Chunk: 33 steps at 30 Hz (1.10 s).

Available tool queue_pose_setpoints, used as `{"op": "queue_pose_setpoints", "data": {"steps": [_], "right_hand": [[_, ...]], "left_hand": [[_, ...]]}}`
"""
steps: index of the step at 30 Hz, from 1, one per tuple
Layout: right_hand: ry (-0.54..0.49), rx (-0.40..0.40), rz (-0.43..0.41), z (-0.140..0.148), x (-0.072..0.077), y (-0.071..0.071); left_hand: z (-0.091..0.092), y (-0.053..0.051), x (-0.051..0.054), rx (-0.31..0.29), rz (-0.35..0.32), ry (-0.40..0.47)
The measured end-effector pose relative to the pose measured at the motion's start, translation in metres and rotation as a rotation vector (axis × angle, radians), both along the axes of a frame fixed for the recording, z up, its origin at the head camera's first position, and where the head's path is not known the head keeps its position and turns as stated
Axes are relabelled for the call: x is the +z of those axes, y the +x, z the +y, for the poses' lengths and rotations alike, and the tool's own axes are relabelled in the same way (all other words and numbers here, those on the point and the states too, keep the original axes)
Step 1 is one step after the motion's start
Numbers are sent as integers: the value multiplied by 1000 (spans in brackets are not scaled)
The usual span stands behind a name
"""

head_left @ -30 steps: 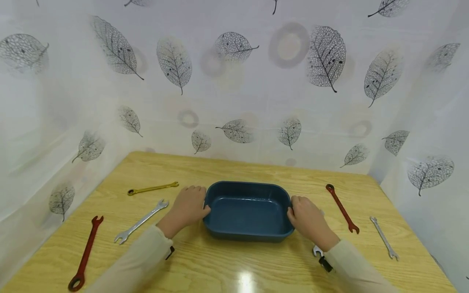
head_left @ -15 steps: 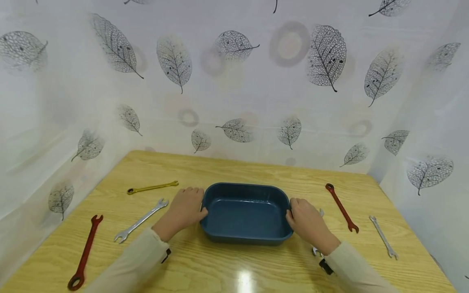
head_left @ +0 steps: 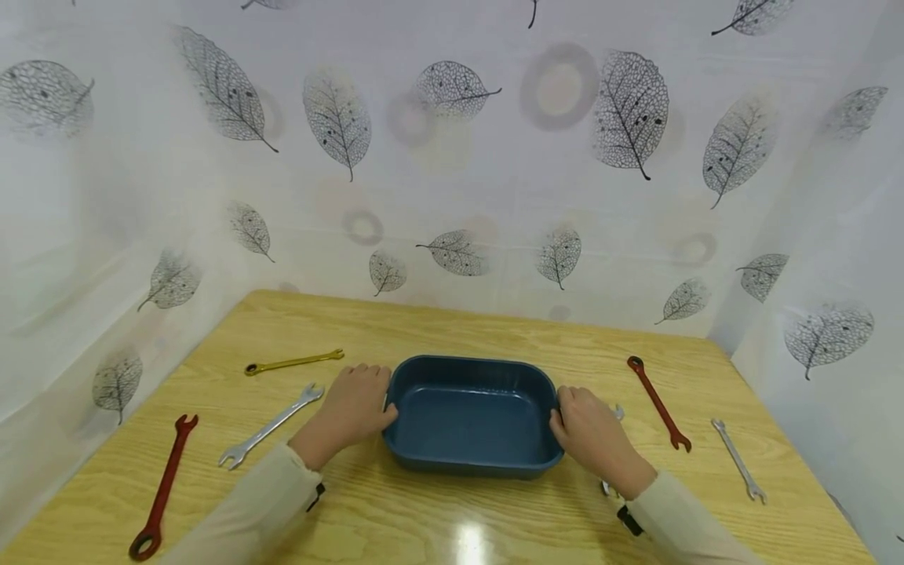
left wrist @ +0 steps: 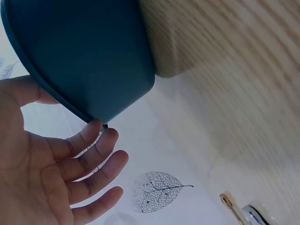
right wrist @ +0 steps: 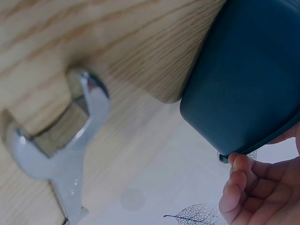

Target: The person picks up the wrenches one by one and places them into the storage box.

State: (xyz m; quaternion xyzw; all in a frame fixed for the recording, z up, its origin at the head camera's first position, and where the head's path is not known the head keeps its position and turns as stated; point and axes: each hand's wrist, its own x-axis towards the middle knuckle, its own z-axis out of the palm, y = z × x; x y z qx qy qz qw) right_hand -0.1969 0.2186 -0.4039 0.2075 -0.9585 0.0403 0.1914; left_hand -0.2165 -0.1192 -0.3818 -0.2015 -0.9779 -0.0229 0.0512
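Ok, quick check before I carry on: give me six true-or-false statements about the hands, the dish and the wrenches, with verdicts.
1. The left hand and the right hand hold opposite ends of the blue dish. True.
2. The yellow wrench lies right of the dish. False: the yellow wrench lies to its left.
3. One red wrench lies left of the dish, another red wrench right of it. True.
4. Two wrenches lie in the dish. False: only its bare inside shows.
5. In the head view, the right arm and hand partly hide a silver wrench. True.
6. The dish is round. False: it is oblong with rounded corners.
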Motion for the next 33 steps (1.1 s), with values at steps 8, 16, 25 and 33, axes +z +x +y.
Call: {"op": "queue_pose_setpoints", "data": {"steps": [8,16,25,33], "right_hand": [[40,10,29,0,1,0],[53,3,31,0,2,-1],[122,27,127,3,3,-1],[169,93,246,10,15,-1]], "left_hand": [[0,-19,-7,-7,116,-56],[6,-44,-9,-37,225,-18],[14,-64,-13,-113,349,-26],[17,-72,-17,-146,387,-53]]}}
